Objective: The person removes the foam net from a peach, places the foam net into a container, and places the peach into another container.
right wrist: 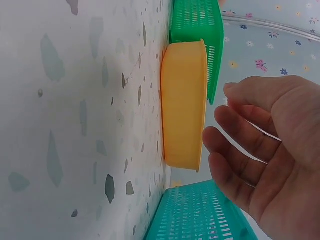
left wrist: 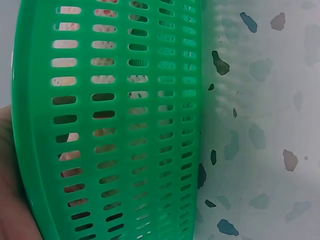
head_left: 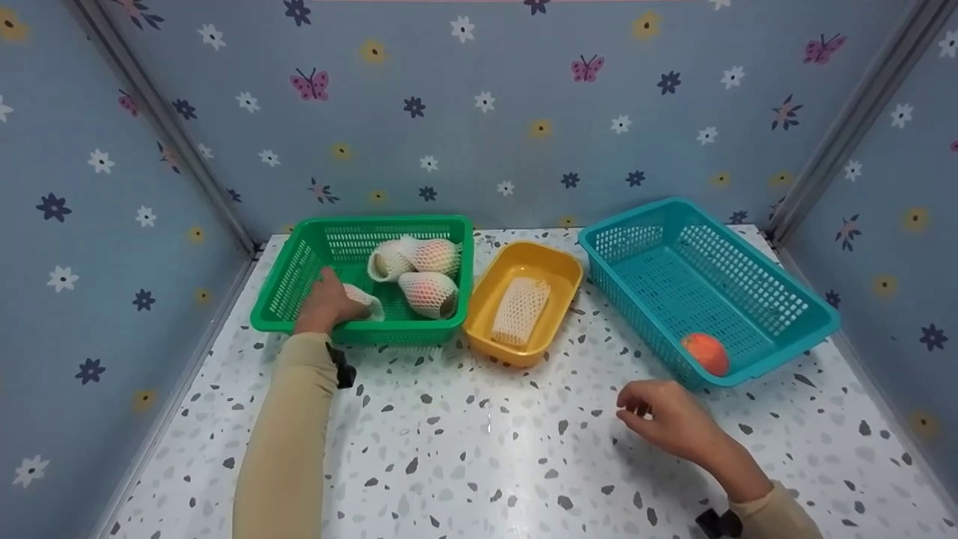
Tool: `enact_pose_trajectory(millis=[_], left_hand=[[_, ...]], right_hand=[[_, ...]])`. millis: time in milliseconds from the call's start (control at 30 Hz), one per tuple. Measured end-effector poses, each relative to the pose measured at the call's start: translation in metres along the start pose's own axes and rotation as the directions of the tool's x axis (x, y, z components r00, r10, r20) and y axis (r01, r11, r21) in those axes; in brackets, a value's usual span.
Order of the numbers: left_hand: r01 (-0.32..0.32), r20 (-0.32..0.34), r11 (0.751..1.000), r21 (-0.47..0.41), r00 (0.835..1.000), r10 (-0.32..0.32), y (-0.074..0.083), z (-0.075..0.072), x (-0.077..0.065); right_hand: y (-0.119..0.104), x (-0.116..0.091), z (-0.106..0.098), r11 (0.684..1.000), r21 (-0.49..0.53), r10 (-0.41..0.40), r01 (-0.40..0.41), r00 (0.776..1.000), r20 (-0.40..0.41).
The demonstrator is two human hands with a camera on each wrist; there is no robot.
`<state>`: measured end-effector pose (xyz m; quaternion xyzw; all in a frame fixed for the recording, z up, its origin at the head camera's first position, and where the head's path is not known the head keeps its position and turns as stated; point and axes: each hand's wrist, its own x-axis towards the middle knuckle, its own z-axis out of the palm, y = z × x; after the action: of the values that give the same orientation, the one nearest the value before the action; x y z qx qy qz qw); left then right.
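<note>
In the head view, my left hand [head_left: 327, 303] reaches over the near rim of a green basket [head_left: 389, 334]. It grips a fruit in a white foam net [head_left: 364, 301] at the basket's left; the hand covers part of it. Three more netted fruits, one a pinkish netted fruit [head_left: 429, 293], lie to the right in that basket. The basket wall hides most of the left hand's work in the left wrist view. Over the table, just in front of a teal basket [head_left: 636, 318], my right hand [head_left: 670, 419] hovers with loosely curled fingers and holds nothing.
Between the baskets stands a yellow tray [head_left: 479, 329] with an empty white foam net [head_left: 522, 309] lying in it. A bare red-orange fruit [head_left: 706, 354] sits in the teal basket's near corner. Flowered panels [head_left: 479, 135] enclose the speckled table [head_left: 449, 464] at the back and sides.
</note>
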<state>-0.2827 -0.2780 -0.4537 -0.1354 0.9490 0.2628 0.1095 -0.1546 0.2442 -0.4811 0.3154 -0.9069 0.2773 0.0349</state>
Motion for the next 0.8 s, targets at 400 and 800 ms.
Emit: enact_pose_trajectory(millis=[400, 800], left_hand=[[-0.052, -0.065, 0.999, -0.005, 0.997, 0.051, -0.003, 0.002, 0.003], [-0.147, -0.138, 0.986, -0.083, 0.981, 0.134, 0.0, -0.007, -0.001]], right_hand=[[0.001, -0.003, -0.003, 1.0, 0.013, 0.024, -0.025, 1.0, 0.011], [0.003, -0.011, -0.007, 0.998, 0.017, 0.062, -0.063, 0.998, 0.033]])
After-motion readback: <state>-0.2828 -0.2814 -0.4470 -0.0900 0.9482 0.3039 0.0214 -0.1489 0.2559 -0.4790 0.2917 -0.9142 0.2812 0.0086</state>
